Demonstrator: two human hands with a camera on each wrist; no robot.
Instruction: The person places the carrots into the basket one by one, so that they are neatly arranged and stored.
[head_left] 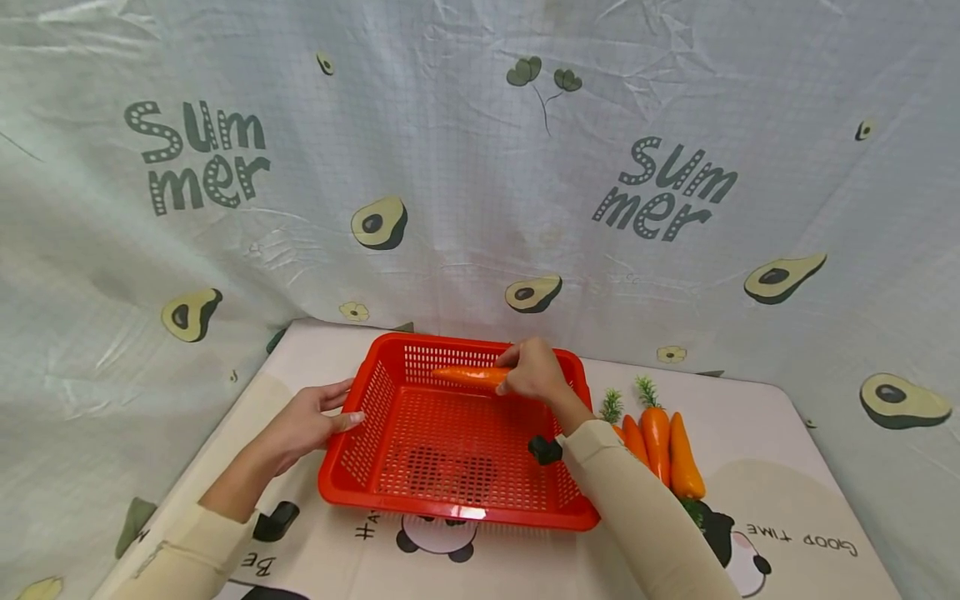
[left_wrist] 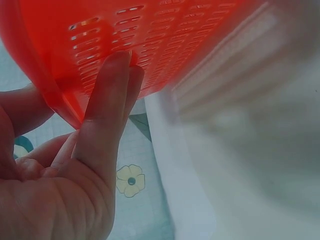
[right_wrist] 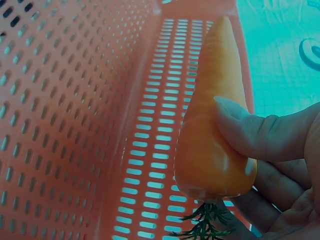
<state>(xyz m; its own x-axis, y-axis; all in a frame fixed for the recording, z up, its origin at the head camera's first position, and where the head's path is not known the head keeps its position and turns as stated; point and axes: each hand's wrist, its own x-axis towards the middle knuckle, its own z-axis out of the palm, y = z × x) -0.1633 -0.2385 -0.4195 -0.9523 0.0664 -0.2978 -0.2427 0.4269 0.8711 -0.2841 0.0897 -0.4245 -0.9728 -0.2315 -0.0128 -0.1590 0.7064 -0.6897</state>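
Observation:
A red plastic basket [head_left: 465, 442] with slotted walls sits on the table. My left hand [head_left: 309, 423] holds its left rim, thumb over the edge and fingers along the outer wall; the left wrist view shows those fingers [left_wrist: 107, 105] against the slots. Inside the basket, near its far wall, my right hand [head_left: 534, 371] grips an orange carrot [head_left: 468, 377] by its thick end. The right wrist view shows the thumb [right_wrist: 245, 127] across the carrot [right_wrist: 212, 110], with green leaves at the thick end. Whether the carrot touches the basket is hard to tell.
Several more carrots [head_left: 656, 442] with green tops lie right of the basket, partly hidden by my right sleeve [head_left: 637, 508]. The pale table [head_left: 780, 433] has printed pandas and letters. A curtain [head_left: 465, 158] with avocado prints hangs behind it and at both sides.

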